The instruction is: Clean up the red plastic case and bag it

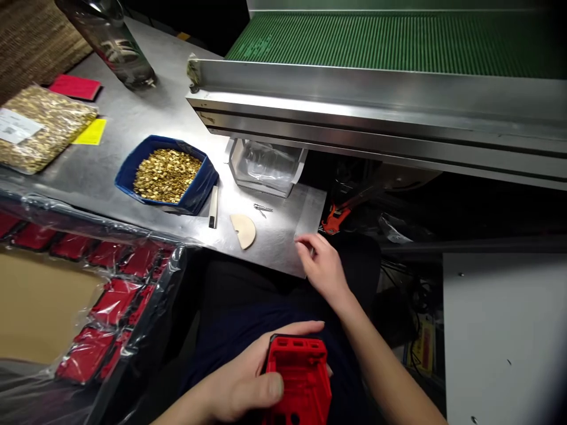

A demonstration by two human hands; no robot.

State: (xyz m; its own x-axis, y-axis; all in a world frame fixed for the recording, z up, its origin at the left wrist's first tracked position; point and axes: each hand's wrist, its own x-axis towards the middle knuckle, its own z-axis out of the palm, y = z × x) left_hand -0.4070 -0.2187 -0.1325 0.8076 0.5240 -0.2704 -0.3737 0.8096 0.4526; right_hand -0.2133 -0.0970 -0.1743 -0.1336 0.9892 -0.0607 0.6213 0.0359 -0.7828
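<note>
I hold a red plastic part [300,378] in my lap.
My left hand [248,378] grips it; my right hand [321,265] rests loosely curled and empty on the metal table [146,118] edge.

No legible text anywhere.

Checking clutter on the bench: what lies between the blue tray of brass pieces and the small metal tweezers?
In the head view, a white-handled tool and a pale half-round piece.
</note>
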